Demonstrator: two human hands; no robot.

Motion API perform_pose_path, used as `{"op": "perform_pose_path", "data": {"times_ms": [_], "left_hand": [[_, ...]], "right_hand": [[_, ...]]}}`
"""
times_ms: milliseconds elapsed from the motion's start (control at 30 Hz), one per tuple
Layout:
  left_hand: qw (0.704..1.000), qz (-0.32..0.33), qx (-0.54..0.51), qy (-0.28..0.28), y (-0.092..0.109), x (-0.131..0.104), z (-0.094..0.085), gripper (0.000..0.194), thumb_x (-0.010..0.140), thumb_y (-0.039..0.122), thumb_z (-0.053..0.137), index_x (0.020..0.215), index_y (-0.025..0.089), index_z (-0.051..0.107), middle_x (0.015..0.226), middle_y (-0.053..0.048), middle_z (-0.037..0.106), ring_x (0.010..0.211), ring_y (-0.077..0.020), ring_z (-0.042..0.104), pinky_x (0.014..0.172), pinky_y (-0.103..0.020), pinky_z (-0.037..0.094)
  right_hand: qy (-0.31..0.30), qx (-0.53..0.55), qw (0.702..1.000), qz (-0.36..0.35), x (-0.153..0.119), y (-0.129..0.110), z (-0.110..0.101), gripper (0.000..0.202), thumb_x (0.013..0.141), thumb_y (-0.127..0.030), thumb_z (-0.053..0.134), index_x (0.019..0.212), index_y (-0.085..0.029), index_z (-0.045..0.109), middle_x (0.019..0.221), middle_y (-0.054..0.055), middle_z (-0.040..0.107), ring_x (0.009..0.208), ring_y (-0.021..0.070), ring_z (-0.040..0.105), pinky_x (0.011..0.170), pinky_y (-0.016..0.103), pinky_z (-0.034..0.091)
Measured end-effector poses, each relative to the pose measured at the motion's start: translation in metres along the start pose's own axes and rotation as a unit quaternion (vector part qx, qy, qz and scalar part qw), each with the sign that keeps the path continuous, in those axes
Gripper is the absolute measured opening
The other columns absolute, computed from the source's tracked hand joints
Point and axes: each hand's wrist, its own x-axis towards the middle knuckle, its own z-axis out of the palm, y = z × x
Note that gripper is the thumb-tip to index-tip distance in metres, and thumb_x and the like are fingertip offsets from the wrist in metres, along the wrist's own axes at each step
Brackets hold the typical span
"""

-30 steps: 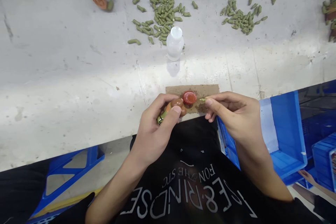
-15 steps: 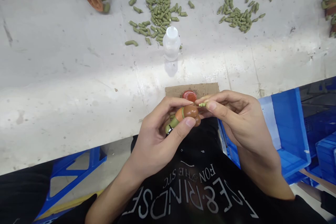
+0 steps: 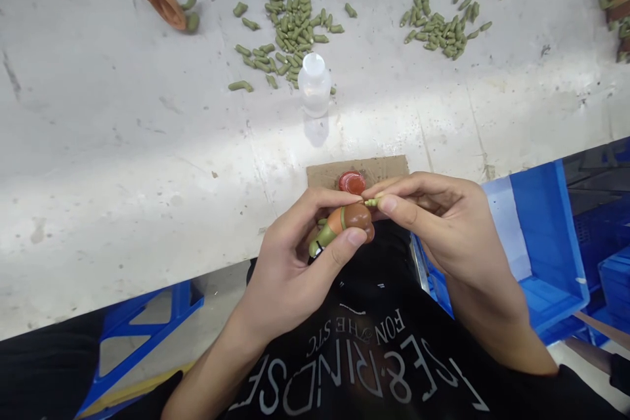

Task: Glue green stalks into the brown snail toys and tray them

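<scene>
My left hand (image 3: 300, 256) is closed around a small toy figure (image 3: 355, 216) with a brown rounded end, an orange band and a green part. Between the thumb and forefinger of my right hand (image 3: 433, 223) is a small light-green piece (image 3: 371, 202), its tip at the figure's brown end; whether it touches I cannot tell. Just beyond my fingers a red round dish (image 3: 352, 182) rests on a piece of cardboard (image 3: 322, 174) at the table's near edge. The rest of the figure is hidden by my left fingers.
A translucent white bottle (image 3: 315, 86) stands in front of a pile of green pieces (image 3: 295, 23). Another green pile (image 3: 443, 31) lies to its right. An orange hollow part (image 3: 167, 6) is at far left, blue bins (image 3: 548, 230) at right.
My right hand has brought the light-green piece left, closer to the brown end of the figure. My left hand keeps its grip. The view has shifted slightly.
</scene>
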Motion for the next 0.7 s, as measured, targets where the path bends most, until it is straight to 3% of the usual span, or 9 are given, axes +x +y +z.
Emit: {"op": "perform_pose_path", "data": {"times_ms": [133,267,500,700], "left_hand": [[1.000,0.007,0.030,-0.004,-0.004,-0.002,-0.002,0.014,0.114,0.027,0.084,0.127,0.031,0.081,0.109,0.002,0.085,0.095,-0.0176,0.085,0.087,-0.034,0.068],[0.998,0.022,0.055,-0.009,-0.004,-0.002,-0.003,0.020,0.113,0.026,0.084,0.132,0.032,0.081,0.119,-0.001,0.085,0.103,-0.0207,0.084,0.097,-0.040,0.068],[0.998,0.029,0.053,-0.004,-0.003,-0.003,-0.005,0.019,0.111,0.027,0.088,0.129,0.032,0.083,0.118,-0.003,0.086,0.101,-0.0215,0.082,0.097,-0.041,0.067],[0.997,0.046,0.066,-0.018,0.002,-0.006,-0.006,0.027,0.110,0.023,0.088,0.133,0.036,0.084,0.118,-0.001,0.087,0.106,-0.0215,0.081,0.097,-0.039,0.066]], "right_hand": [[0.001,-0.019,1.000,-0.010,0.000,-0.005,0.002,0.012,0.099,-0.020,0.099,0.094,-0.030,0.096,0.103,0.001,0.095,0.097,0.0196,0.093,0.088,0.026,0.078],[0.019,-0.049,0.999,-0.009,-0.005,-0.011,0.007,0.008,0.100,-0.027,0.102,0.096,-0.031,0.096,0.102,0.000,0.095,0.094,0.0202,0.093,0.085,0.028,0.078],[0.019,-0.057,0.998,-0.017,-0.010,-0.012,0.012,0.009,0.102,-0.035,0.102,0.097,-0.032,0.095,0.104,0.002,0.094,0.099,0.0241,0.091,0.091,0.038,0.078],[0.023,-0.064,0.997,-0.042,-0.016,-0.016,0.013,0.007,0.105,-0.029,0.098,0.101,-0.034,0.096,0.107,0.001,0.093,0.102,0.0237,0.090,0.094,0.040,0.078]]}}
